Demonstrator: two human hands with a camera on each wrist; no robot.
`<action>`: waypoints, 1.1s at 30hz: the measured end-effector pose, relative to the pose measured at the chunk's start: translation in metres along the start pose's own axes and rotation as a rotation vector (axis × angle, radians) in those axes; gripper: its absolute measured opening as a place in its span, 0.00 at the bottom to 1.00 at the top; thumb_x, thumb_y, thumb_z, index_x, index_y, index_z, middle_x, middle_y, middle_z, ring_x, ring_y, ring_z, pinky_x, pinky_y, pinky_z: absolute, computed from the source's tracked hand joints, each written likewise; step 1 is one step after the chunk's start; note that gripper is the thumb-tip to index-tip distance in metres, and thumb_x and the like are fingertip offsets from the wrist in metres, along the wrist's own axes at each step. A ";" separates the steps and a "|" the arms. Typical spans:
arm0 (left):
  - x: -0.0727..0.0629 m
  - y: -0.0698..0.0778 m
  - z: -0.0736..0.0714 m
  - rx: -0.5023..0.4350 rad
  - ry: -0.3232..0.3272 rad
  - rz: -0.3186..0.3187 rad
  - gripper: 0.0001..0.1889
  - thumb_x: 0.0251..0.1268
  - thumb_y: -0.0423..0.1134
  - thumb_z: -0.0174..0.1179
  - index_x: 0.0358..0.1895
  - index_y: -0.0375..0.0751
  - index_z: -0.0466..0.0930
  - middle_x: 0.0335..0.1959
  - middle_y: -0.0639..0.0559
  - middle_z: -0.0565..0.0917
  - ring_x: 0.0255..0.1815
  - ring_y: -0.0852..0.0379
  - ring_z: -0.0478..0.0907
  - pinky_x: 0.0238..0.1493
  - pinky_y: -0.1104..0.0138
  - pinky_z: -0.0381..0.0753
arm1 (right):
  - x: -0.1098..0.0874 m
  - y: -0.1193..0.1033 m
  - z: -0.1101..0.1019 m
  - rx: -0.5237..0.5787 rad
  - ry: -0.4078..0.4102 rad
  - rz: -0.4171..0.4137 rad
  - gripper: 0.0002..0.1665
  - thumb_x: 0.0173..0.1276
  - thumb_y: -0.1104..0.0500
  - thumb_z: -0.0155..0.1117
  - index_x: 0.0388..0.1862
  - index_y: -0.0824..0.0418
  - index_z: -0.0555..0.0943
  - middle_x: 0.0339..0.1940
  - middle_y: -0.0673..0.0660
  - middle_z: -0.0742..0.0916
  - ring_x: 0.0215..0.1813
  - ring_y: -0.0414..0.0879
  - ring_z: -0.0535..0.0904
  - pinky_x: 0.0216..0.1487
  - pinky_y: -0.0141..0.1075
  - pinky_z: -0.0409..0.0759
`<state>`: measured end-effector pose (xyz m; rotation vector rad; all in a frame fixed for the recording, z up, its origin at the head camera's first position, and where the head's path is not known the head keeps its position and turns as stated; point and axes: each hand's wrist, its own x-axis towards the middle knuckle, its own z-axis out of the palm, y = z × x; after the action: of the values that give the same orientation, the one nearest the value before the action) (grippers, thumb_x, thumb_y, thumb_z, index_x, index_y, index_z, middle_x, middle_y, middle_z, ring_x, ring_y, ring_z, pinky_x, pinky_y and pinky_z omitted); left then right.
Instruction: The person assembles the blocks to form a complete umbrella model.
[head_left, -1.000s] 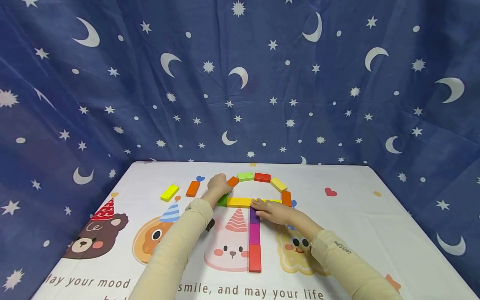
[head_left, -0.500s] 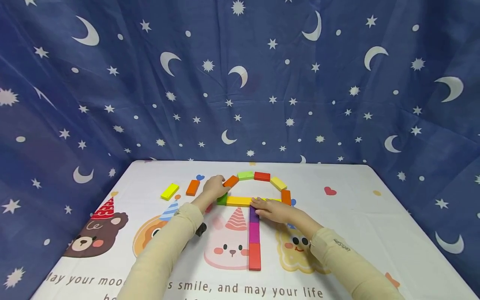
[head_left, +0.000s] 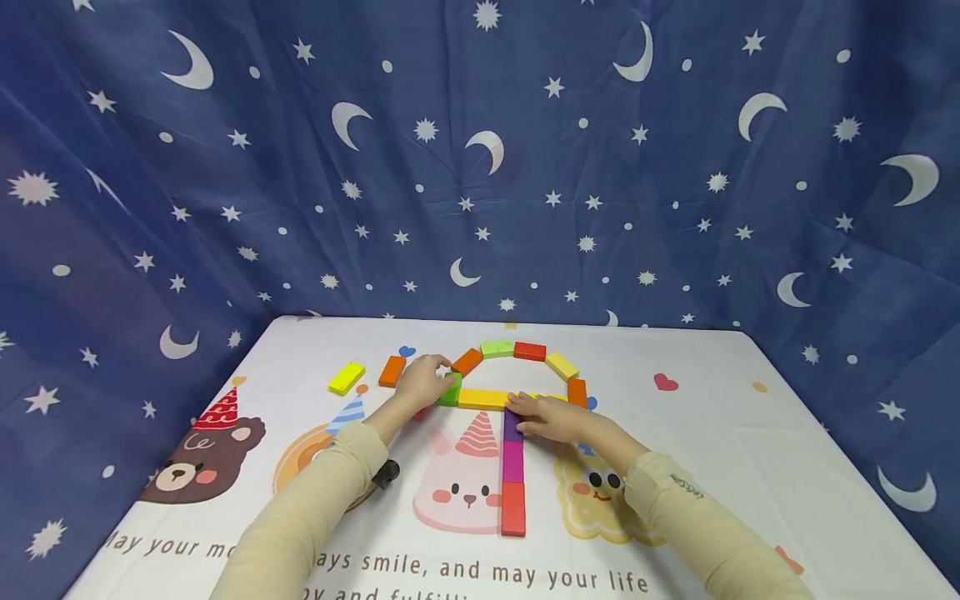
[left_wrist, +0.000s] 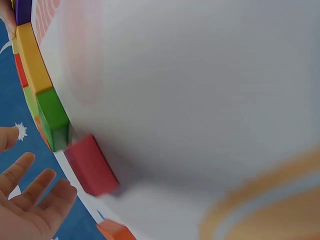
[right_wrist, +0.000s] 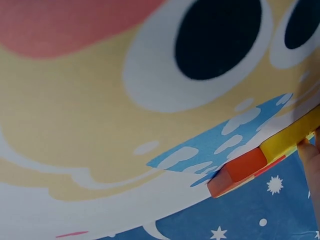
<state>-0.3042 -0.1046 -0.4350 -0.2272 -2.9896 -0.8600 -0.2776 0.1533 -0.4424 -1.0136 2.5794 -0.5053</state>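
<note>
An arch of coloured blocks lies on the printed tablecloth, closed below by a row with a green block [head_left: 451, 390], an orange-yellow block [head_left: 482, 399] and a yellow block [right_wrist: 292, 134]. My left hand [head_left: 423, 382] is beside the green block at the arch's left end. In the left wrist view its fingers [left_wrist: 37, 187] are spread and hold nothing. A red block [left_wrist: 92, 165] lies near the green one, mostly hidden by that hand in the head view. My right hand [head_left: 551, 418] rests over the bottom row, fingertips touching it above the purple block [head_left: 512, 425].
Below the purple block, a magenta block [head_left: 513, 461] and a red-orange block [head_left: 513, 508] continue a straight stem. Two loose blocks, one yellow [head_left: 347, 378] and one orange [head_left: 392, 372], lie to the left. A starry blue curtain [head_left: 480, 167] hangs behind the table.
My left hand has drawn back left from the arch, uncovering more of the green block and the orange block above it. My right hand stays in place. The head view has shifted slightly.
</note>
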 end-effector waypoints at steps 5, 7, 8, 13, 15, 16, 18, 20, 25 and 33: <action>-0.003 -0.013 -0.006 -0.018 -0.019 0.026 0.18 0.63 0.40 0.59 0.55 0.36 0.78 0.55 0.39 0.79 0.58 0.42 0.75 0.59 0.51 0.75 | -0.003 0.001 0.000 0.016 -0.012 0.033 0.33 0.69 0.53 0.57 0.70 0.60 0.64 0.74 0.58 0.65 0.75 0.56 0.56 0.72 0.53 0.57; -0.004 -0.020 -0.008 -0.027 -0.019 0.039 0.18 0.64 0.40 0.59 0.55 0.36 0.78 0.56 0.39 0.79 0.58 0.42 0.75 0.59 0.51 0.75 | -0.004 0.002 0.001 0.015 -0.006 0.030 0.33 0.69 0.53 0.58 0.70 0.60 0.65 0.73 0.58 0.65 0.75 0.56 0.56 0.72 0.53 0.57; -0.005 -0.023 -0.010 -0.028 -0.016 0.050 0.18 0.64 0.40 0.59 0.54 0.36 0.78 0.56 0.39 0.79 0.58 0.42 0.75 0.59 0.51 0.74 | -0.004 0.002 0.002 0.012 -0.004 0.025 0.33 0.69 0.53 0.58 0.70 0.61 0.65 0.73 0.59 0.65 0.75 0.56 0.57 0.72 0.53 0.57; -0.009 -0.039 -0.018 -0.006 0.016 0.081 0.18 0.62 0.38 0.59 0.54 0.33 0.78 0.53 0.37 0.80 0.56 0.40 0.76 0.58 0.51 0.74 | -0.003 0.001 0.006 -0.012 -0.008 -0.005 0.32 0.69 0.53 0.58 0.69 0.62 0.66 0.73 0.59 0.66 0.74 0.57 0.58 0.72 0.55 0.57; -0.010 -0.045 -0.023 0.017 0.026 0.081 0.18 0.62 0.37 0.58 0.54 0.33 0.78 0.53 0.36 0.80 0.55 0.39 0.75 0.58 0.51 0.74 | -0.002 0.000 0.007 -0.009 -0.012 -0.003 0.32 0.69 0.52 0.58 0.69 0.62 0.66 0.73 0.59 0.66 0.74 0.56 0.58 0.72 0.54 0.57; -0.010 -0.048 -0.025 0.027 0.026 0.080 0.18 0.62 0.37 0.58 0.54 0.33 0.78 0.53 0.35 0.79 0.55 0.39 0.75 0.58 0.50 0.73 | -0.002 0.000 0.007 -0.010 -0.013 -0.005 0.32 0.69 0.52 0.58 0.69 0.62 0.66 0.73 0.59 0.66 0.74 0.57 0.58 0.72 0.54 0.57; -0.009 -0.052 -0.030 0.037 0.023 0.071 0.19 0.62 0.36 0.58 0.55 0.33 0.77 0.54 0.34 0.78 0.55 0.39 0.75 0.59 0.50 0.73 | -0.001 0.000 0.006 -0.010 -0.010 -0.008 0.32 0.68 0.53 0.58 0.68 0.63 0.67 0.72 0.60 0.66 0.74 0.57 0.58 0.72 0.53 0.58; -0.008 -0.056 -0.035 0.045 0.022 0.065 0.19 0.62 0.36 0.58 0.56 0.31 0.77 0.55 0.33 0.77 0.56 0.38 0.74 0.60 0.50 0.72 | -0.001 -0.001 0.003 -0.013 -0.005 -0.009 0.32 0.68 0.53 0.59 0.68 0.63 0.67 0.72 0.60 0.67 0.74 0.58 0.59 0.71 0.54 0.58; -0.003 -0.071 -0.047 0.082 0.017 0.051 0.19 0.62 0.32 0.56 0.55 0.27 0.76 0.54 0.30 0.77 0.57 0.35 0.74 0.60 0.48 0.72 | 0.000 -0.003 -0.001 -0.025 -0.003 -0.016 0.33 0.67 0.53 0.60 0.68 0.64 0.67 0.71 0.61 0.67 0.73 0.59 0.59 0.71 0.53 0.59; 0.002 -0.084 -0.048 0.091 0.079 -0.044 0.17 0.62 0.34 0.55 0.52 0.26 0.77 0.50 0.30 0.80 0.52 0.36 0.77 0.55 0.49 0.75 | 0.000 -0.002 -0.002 -0.009 -0.002 0.017 0.32 0.67 0.53 0.59 0.68 0.62 0.67 0.72 0.59 0.67 0.74 0.58 0.58 0.72 0.53 0.58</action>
<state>-0.3192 -0.1999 -0.4383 -0.1222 -2.9614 -0.7160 -0.2773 0.1519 -0.4400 -0.9933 2.5890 -0.4884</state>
